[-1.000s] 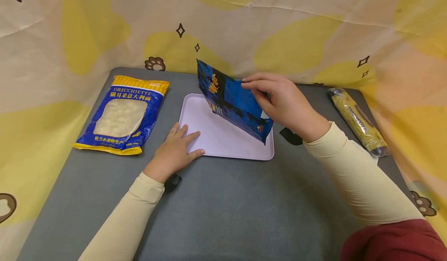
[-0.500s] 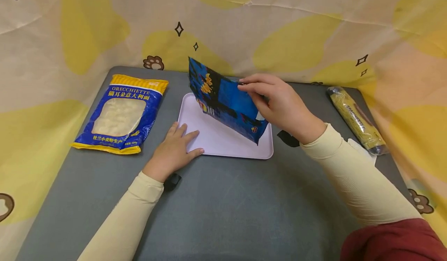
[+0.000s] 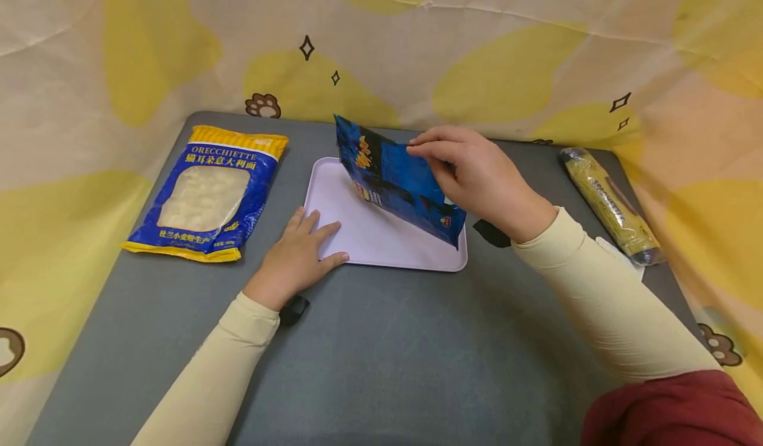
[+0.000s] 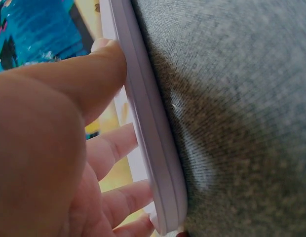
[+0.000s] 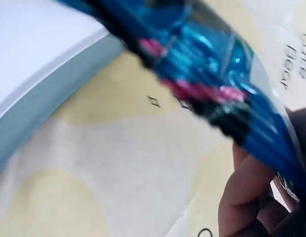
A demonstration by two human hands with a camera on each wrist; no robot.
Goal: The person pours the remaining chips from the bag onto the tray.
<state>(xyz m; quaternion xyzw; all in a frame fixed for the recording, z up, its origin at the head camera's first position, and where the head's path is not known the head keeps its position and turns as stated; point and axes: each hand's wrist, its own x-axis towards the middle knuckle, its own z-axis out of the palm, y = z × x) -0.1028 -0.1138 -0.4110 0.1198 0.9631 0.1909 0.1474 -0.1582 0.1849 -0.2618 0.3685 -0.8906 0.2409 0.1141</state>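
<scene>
My right hand (image 3: 477,174) pinches the upper edge of a blue and black packet (image 3: 405,174), printed with yellow twisted pieces. The packet slants over a pale lilac tray (image 3: 381,250); whether its lower edge touches the tray I cannot tell. Close up in the right wrist view, the shiny blue packet (image 5: 207,59) is blurred, with curled fingers (image 5: 247,187) at its edge. My left hand (image 3: 298,257) lies with spread fingers on the tray's front left corner. In the left wrist view, its thumb and fingers touch the tray's rim (image 4: 153,128).
A blue and yellow orecchiette bag (image 3: 205,194) lies left of the tray on the grey table (image 3: 381,353). At the right edge lies a long spaghetti pack (image 3: 610,204), with something flat and white (image 3: 620,257) partly under it. A patterned cloth (image 3: 381,42) rises behind the table.
The packet swings left, then back right, and its far top corner now hangs slightly lower. The right hand keeps its pinch almost in place. My left hand stays on the tray.
</scene>
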